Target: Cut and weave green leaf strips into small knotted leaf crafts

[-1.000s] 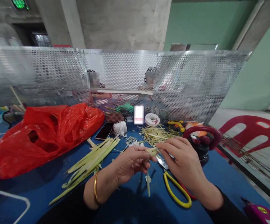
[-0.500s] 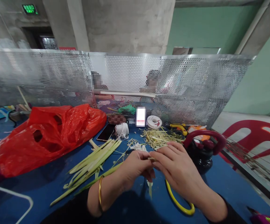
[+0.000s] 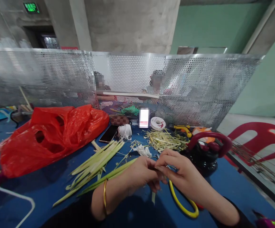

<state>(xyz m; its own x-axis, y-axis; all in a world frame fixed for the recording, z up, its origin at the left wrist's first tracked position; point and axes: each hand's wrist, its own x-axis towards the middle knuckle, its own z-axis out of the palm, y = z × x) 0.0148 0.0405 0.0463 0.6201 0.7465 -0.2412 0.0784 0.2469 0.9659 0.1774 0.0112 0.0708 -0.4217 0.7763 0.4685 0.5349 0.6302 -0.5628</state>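
My left hand [image 3: 145,172], with a gold bangle at the wrist, is closed with its fingers curled under around a thin plant strip [image 3: 153,198], whose pale end hangs below the fingers. My right hand [image 3: 178,167] meets it and pinches the strip at the fingertips; the fingers hide most of it. Long pale-green stalk strips [image 3: 96,161] lie to the left of my hands, one reaching behind my left wrist. Just beyond my fingers is a crumpled white scrap [image 3: 142,150]. A yellow curved tube [image 3: 183,207] lies under my right forearm.
Behind my hands lie a heap of shredded plant bits [image 3: 164,140], a white spool [image 3: 158,123], white yarn [image 3: 125,131] and a phone [image 3: 109,133]. A red plastic bag [image 3: 56,139] lies left; a black pot with a maroon handle [image 3: 203,158] stands right. A perforated metal screen [image 3: 128,69] bounds the table.
My right hand has bent its fingers in, from lying flatter over the left hand to a pinch at the strip. Both hands have shifted slightly right and down.
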